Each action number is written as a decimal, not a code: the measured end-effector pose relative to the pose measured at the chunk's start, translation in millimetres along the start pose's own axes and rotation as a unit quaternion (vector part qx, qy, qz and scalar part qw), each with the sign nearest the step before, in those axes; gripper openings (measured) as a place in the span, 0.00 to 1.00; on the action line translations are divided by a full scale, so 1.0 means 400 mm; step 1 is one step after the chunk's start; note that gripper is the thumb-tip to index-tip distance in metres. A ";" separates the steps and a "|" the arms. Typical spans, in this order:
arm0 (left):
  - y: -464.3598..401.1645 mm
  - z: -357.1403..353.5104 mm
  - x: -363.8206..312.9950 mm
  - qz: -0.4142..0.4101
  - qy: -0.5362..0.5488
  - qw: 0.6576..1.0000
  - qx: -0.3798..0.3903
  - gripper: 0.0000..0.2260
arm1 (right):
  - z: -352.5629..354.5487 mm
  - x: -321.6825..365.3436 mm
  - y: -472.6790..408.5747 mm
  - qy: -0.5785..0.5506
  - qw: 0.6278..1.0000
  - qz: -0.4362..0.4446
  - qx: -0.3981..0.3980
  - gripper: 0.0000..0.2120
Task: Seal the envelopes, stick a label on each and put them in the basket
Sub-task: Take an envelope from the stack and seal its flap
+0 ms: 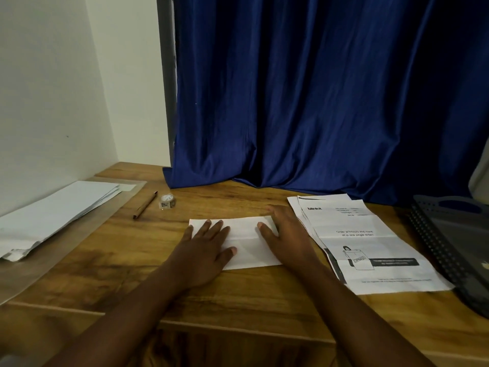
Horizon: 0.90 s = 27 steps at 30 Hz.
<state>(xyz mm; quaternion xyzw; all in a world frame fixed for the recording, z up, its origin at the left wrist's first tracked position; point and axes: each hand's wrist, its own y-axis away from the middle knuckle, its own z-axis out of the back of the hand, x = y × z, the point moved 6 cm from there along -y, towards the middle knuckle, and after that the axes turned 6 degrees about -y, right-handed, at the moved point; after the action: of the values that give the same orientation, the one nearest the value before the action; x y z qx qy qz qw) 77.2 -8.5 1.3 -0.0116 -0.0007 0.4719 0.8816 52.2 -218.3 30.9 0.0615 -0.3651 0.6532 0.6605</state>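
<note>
1. Currently, left hand [205, 243] lies flat, fingers straight, on the envelope's [244, 243] left half.
2. Envelope rests on the counter [238, 300], long axis left-right.
3. Right hand [284, 234] presses its right end flat; basket [449, 242] lies nearer this hand.

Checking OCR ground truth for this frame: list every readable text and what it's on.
"blinkit": top left of the printed sheet right of the hands.
"Order printouts and more all in one single order!": middle of the same sheet.
Header lines at the sheet's top right, its dark banner and the footer lines: too small and blurred to read.
Small tape roll by the pen: its markings are unreadable.
</note>
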 end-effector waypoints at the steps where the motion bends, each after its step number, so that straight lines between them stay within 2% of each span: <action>1: 0.000 0.000 -0.002 -0.001 -0.005 1.000 0.000 0.32 | -0.004 0.027 0.009 0.019 0.999 0.034 0.006 0.26; 3: 0.002 0.002 -0.003 -0.004 -0.005 1.000 0.001 0.32 | -0.028 0.093 0.030 0.050 0.991 0.112 0.048 0.26; 5: 0.002 0.001 -0.005 -0.008 -0.010 1.000 0.000 0.31 | -0.073 0.137 0.054 0.099 0.973 0.170 0.124 0.28; 8: 0.003 0.001 -0.007 -0.020 -0.032 0.999 -0.004 0.29 | -0.123 0.136 0.075 0.105 0.954 0.148 0.241 0.29; 10: 0.001 -0.001 -0.005 -0.018 -0.037 0.999 -0.004 0.29 | -0.129 0.122 0.075 0.096 0.952 0.116 0.267 0.30; 15: -0.002 -0.006 0.008 0.001 -0.022 1.000 0.008 0.30 | -0.119 0.078 0.058 0.138 0.954 0.080 0.254 0.35; 20: 0.011 -0.010 0.052 0.069 -0.013 0.997 0.011 0.32 | -0.094 0.013 0.049 0.165 0.959 0.010 0.232 0.36; 23: 0.019 -0.012 0.062 0.098 -0.002 0.995 0.009 0.34 | -0.096 0.004 0.055 0.169 0.960 -0.003 0.223 0.37; 27: 0.033 0.002 0.056 0.080 0.010 0.997 0.001 0.37 | -0.068 0.025 0.066 0.125 0.976 0.010 0.177 0.39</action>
<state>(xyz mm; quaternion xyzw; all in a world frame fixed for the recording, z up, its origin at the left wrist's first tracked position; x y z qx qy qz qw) 78.5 17.4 1.5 -0.0158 0.0098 0.5404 0.8412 38.1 -191.4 6.3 0.0917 -0.1593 0.7168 0.6727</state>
